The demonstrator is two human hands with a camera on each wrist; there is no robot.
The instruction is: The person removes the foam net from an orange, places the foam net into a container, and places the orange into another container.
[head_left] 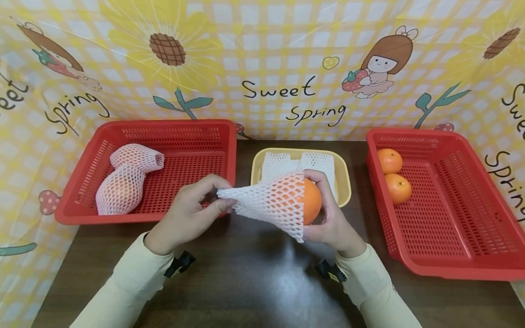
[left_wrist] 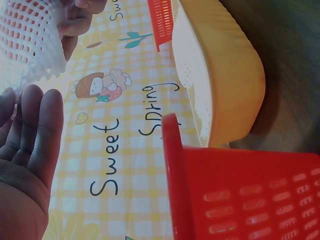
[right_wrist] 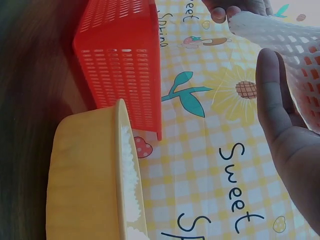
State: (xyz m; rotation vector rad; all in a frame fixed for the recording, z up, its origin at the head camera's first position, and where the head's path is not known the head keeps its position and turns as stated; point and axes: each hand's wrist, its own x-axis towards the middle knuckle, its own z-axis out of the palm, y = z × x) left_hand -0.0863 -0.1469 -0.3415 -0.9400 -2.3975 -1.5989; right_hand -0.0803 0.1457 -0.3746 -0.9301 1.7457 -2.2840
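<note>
In the head view an orange (head_left: 313, 200) sits partly inside a white foam net sleeve (head_left: 270, 200), its right side bare. My right hand (head_left: 334, 223) grips the orange and the sleeve's wide rim from the right. The sleeve's narrow end is pinched between thumb and forefinger of my left hand (head_left: 193, 212). In the left wrist view the net sleeve (left_wrist: 32, 40) hangs above the left fingers (left_wrist: 44, 120). The right wrist view shows the sleeve (right_wrist: 280, 35) stretched from the right hand (right_wrist: 290, 135) toward the left fingertips.
Two net-wrapped fruits (head_left: 123, 189) lie in the left red basket (head_left: 193, 168). A yellow tray (head_left: 344, 173) behind my hands holds flat foam net sleeves (head_left: 317, 161). Two bare oranges (head_left: 397, 189) sit at the left side of the right red basket (head_left: 434, 218). A patterned cloth stands behind.
</note>
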